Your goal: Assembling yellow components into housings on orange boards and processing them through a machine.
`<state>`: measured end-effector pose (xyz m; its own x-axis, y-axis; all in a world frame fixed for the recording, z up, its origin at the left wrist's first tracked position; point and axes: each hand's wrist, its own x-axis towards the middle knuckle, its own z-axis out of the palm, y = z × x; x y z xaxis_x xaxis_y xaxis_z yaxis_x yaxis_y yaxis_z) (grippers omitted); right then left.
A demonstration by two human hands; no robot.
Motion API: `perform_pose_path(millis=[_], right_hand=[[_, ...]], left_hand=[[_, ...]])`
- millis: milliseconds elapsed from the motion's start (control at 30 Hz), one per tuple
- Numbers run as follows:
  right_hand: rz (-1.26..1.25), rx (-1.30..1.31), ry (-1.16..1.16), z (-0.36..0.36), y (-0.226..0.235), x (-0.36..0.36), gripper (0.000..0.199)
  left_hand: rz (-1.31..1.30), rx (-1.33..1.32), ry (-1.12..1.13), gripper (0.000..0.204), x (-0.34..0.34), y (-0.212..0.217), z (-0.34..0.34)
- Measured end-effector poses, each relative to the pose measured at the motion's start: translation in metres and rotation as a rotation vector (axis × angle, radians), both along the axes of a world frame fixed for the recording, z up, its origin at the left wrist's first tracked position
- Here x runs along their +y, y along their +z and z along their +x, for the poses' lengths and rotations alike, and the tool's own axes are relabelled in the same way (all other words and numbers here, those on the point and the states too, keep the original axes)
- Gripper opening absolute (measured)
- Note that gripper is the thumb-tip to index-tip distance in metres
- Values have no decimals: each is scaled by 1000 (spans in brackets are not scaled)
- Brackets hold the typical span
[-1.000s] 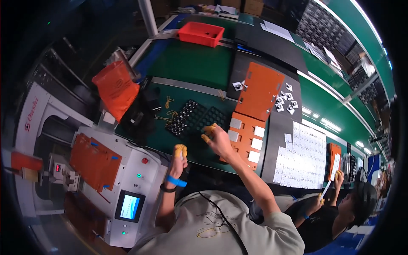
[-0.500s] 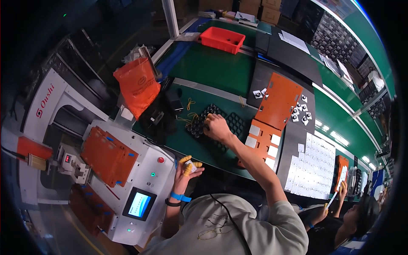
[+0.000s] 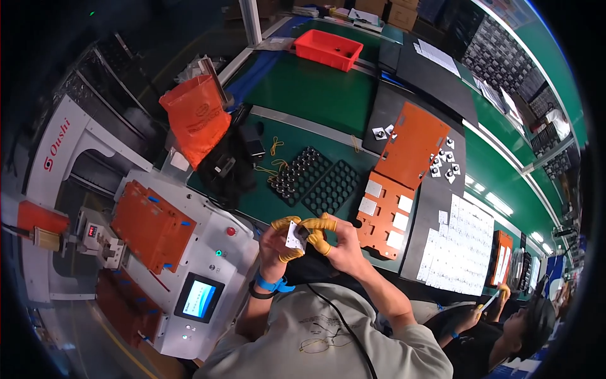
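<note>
In front of my chest both hands meet, yellow covers on several fingertips. My left hand (image 3: 273,251) is closed on a small white square plate (image 3: 293,240) with small holes, held tilted. Pinched in my right hand (image 3: 341,240) is a small black part (image 3: 303,232), against or very near the plate's face; its exact contact is hidden by fingers. Beyond the hands lies a black tray of shiny round black parts (image 3: 295,178), next to a second black tray (image 3: 329,189) with round pockets. An orange fixture (image 3: 380,218) holding white square pieces lies to the right.
A white machine with a screen (image 3: 201,299) stands at left, orange plates (image 3: 154,227) on it. An orange bag (image 3: 197,123) and red bin (image 3: 328,50) are farther off. Printed sheets (image 3: 461,249) lie right, near a co-worker (image 3: 499,335). White squares with black parts (image 3: 445,158) sit beyond.
My right hand has come back from the tray of round parts to my left hand, bringing a small black part. My left hand has risen slightly, and the view has shifted a little.
</note>
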<state>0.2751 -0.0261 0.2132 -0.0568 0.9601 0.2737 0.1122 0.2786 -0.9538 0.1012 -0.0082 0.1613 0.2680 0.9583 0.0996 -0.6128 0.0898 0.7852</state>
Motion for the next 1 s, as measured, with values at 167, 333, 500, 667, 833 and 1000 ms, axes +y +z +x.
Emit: perform_pose_path(millis=[167, 333, 500, 667, 833, 1000], right_hand=[[38, 1, 36, 10, 2, -8, 31], [311, -437, -58, 22, 13, -15, 26], [385, -562, -70, 36, 14, -20, 33], [459, -502, -21, 44, 23, -25, 46], [484, -630, -131, 56, 4, -32, 48], [518, -746, -295, 78, -25, -39, 43]], left_hand=[[59, 118, 22, 71, -5, 10, 9], [136, 315, 116, 66, -8, 18, 21], [90, 258, 18, 63, -9, 17, 29], [-182, -84, -210, 67, -16, -9, 38], [-451, -251, -486, 81, -25, -13, 58], [8, 143, -271, 68, -19, -2, 76]])
